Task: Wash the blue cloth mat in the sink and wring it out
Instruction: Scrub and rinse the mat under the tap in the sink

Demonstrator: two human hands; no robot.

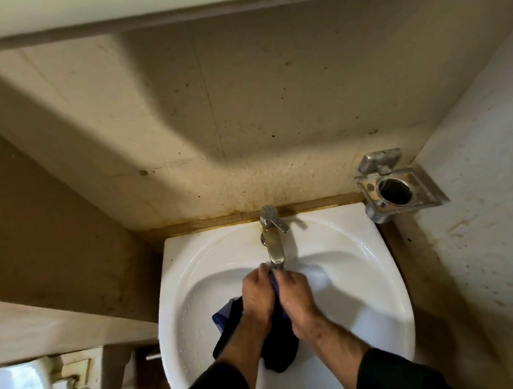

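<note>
Both hands, left hand (257, 295) and right hand (294, 296), grip the blue mat (280, 353) under the tap (274, 247), mid-wash; wringing seems left.

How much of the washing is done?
Partly. The blue cloth mat is already in the sink, and droplets dot the basin. Right now the left hand and right hand grip it together just under the tap. Wringing it out still looks left to do.
</note>
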